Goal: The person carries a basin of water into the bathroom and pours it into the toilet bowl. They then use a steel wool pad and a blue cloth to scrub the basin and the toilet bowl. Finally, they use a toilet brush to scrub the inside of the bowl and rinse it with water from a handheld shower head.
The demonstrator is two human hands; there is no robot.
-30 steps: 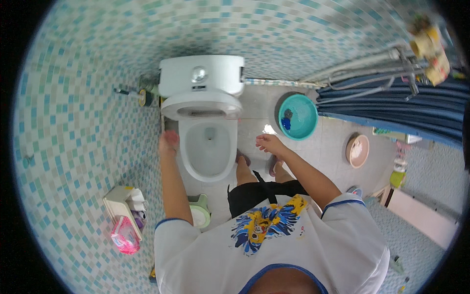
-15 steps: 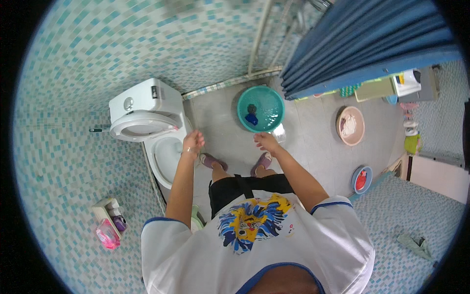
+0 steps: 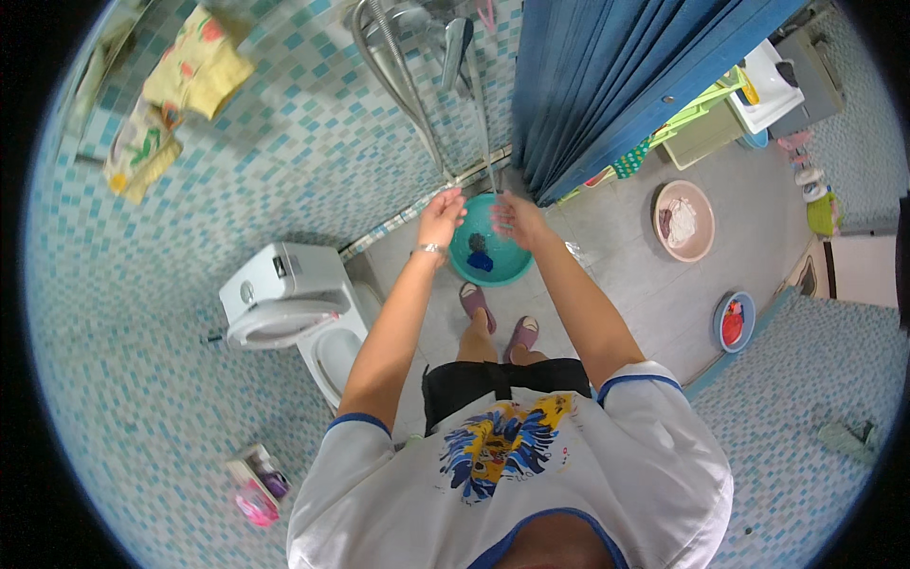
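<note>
Held out empty, my left hand (image 3: 442, 220) is above the left rim of a teal basin (image 3: 502, 270), its fingers loosely bent and apart. My right hand (image 3: 518, 222) hangs over the basin's right side, fingers spread and a little blurred, with nothing in them. Below them, the basin sits on the floor with water in it. A dark blue cloth (image 3: 481, 261) and a small grey piece (image 3: 478, 243), too small to name, lie in that water. Neither hand appears to touch the basin.
A white toilet (image 3: 289, 275) with its lid raised stands at the left. Shower hoses (image 3: 403, 85) and a blue curtain (image 3: 607, 104) hang at the far side. On the right are a pink basin (image 3: 709, 223) with cloths and a blue basin (image 3: 749, 327) with red items.
Both hands have reached forward over the teal basin. I have stepped closer to it, and the view has tilted up to show the shower fittings and hanging yellow cloths.
</note>
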